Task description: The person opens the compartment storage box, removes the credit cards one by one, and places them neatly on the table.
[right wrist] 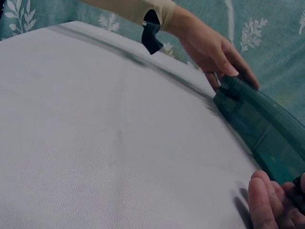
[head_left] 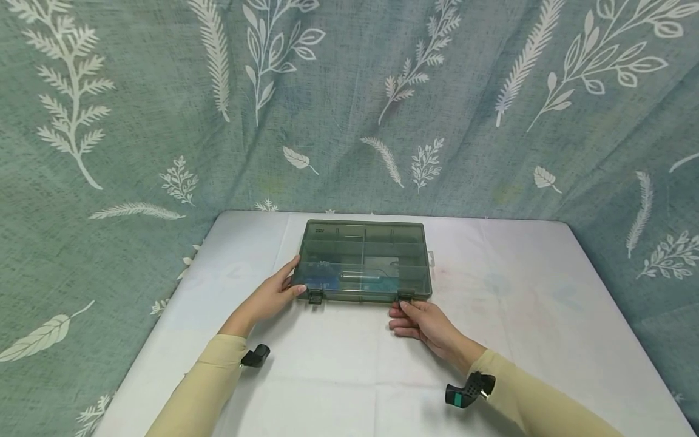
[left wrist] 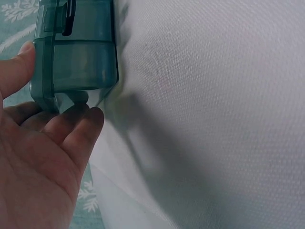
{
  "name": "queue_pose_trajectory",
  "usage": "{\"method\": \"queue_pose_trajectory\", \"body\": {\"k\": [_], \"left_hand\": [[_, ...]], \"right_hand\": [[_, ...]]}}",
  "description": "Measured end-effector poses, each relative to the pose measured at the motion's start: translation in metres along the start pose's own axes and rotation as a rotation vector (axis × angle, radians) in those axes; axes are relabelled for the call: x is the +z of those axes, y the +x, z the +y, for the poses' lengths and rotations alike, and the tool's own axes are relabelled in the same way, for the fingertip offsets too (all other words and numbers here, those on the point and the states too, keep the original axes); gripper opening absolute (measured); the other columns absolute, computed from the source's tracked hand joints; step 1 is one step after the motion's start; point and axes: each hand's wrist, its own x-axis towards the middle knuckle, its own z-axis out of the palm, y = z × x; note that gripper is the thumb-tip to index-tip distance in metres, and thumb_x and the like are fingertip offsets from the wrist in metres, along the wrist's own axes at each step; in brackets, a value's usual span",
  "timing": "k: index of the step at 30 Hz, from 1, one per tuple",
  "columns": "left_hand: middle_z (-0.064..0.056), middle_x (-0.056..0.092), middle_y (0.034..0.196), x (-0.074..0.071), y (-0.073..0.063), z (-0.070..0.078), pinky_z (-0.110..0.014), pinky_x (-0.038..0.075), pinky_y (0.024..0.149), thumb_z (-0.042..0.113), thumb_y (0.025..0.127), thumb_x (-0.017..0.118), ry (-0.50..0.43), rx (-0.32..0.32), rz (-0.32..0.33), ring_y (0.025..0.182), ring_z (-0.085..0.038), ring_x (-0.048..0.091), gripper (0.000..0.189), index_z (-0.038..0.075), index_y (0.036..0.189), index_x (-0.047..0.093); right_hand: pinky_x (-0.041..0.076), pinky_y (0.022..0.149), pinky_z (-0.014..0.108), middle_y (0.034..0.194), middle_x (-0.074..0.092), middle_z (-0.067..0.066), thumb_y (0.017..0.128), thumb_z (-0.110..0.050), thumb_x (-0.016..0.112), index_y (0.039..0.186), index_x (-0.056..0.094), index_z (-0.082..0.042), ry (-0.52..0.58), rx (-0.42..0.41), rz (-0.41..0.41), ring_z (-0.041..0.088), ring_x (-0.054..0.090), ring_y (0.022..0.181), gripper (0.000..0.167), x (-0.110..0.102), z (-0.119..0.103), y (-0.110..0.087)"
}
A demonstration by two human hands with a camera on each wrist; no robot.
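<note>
Holding box [head_left: 363, 252], loop [head_left: 434, 259] in head view only

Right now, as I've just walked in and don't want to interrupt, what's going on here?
A person's left hand grips the left side of a see-through green box on a white surface. The right hand has its thumb and a finger at the right front latch. The lid is down, with something blue visible inside.

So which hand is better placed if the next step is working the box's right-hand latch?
Probably the right hand: its fingers are at that latch, on the front of the box. The left hand grips the box's left end, better suited to steadying.
</note>
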Motion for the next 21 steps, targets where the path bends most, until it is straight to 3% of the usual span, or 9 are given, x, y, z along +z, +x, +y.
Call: {"method": "queue_pose_trajectory", "body": {"k": [11, 21], "left_hand": [[-0.014, 0.006, 0.170, 0.001, -0.001, -0.001, -0.056, 0.036, 0.117, 0.036, 0.104, 0.059, -0.006, -0.011, -0.003, 0.146, -0.043, 0.032, 0.082, 0.021, 0.166, 0.007], [-0.014, 0.006, 0.170, 0.000, 0.000, -0.002, -0.057, 0.037, 0.116, 0.034, 0.104, 0.060, -0.006, -0.009, 0.006, 0.146, -0.043, 0.033, 0.082, 0.021, 0.166, 0.007]], "right_hand": [[0.061, 0.089, 0.030, 0.127, 0.066, 0.021, 0.108, -0.027, 0.053, 0.140, 0.048, 0.015, -0.048, 0.026, 0.013, 0.017, 0.073, 0.098, 0.052, -0.005, -0.005, -0.005], [0.063, 0.085, 0.036, 0.131, 0.063, 0.027, 0.105, -0.024, 0.058, 0.142, 0.046, 0.016, -0.177, -0.017, 0.077, 0.025, 0.074, 0.097, 0.055, -0.019, -0.009, -0.011]]}}
